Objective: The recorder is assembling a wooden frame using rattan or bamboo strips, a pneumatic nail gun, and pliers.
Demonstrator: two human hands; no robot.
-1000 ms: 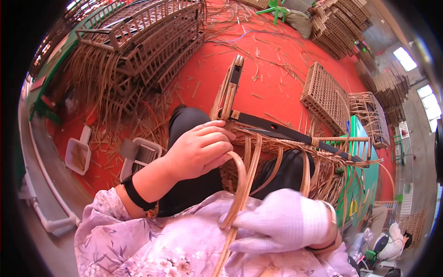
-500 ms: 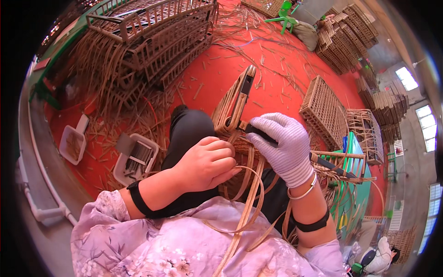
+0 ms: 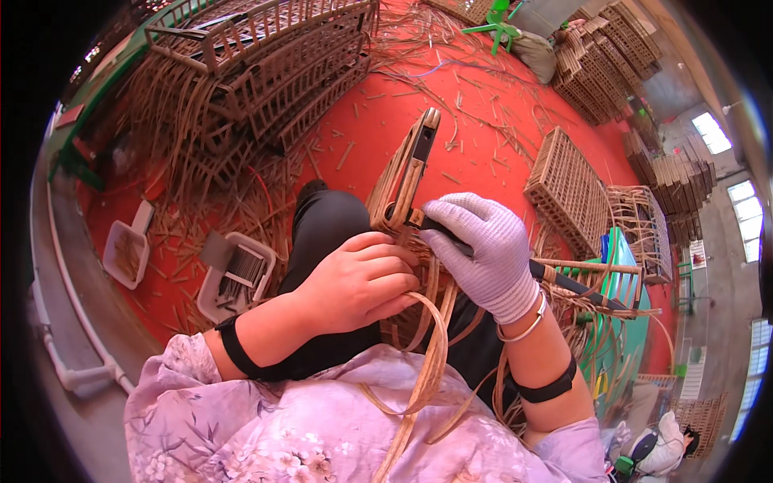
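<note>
Floor (image 3: 483,173): red, littered with short cut lengths; carries the stack, panel and tray below.
Frame stack (image 3: 282,105): brown slatted frames, piled toward the floor's far left corner, long ends hanging down its side.
Woven panel (image 3: 568,181): brown lattice, toward the floor's right edge, well apart from both hands.
Woven frame (image 3: 422,145): in front of the person, one corner just right of the left knee (image 3: 330,221), the remainder reaching rightward; judged light for its bulk and springy, with loose ends apt to snag.
Dark rail (image 3: 564,283): straight bar along the woven frame; looks the stiffest part, perhaps a little slick, so the sound place to take hold is close to the corner; the weave beneath would likely give under hard pressure.
Pale tray (image 3: 208,299): on the floor's left side, near the left knee, short dark pieces inside.
Right hand (image 3: 487,249): gloved; fingers wrapped about the dark rail near the corner, thumb opposed, little gap left.
Left hand (image 3: 366,278): bare, just beside that corner; fingers curled in, pinching the strip at the thumb; the palm side is hidden.
Strip (image 3: 439,346): brown, thin, looped from the left hand over the floral garment (image 3: 266,427); seems light and pliant, liable to split if bent sharply; best gripped flat.
</note>
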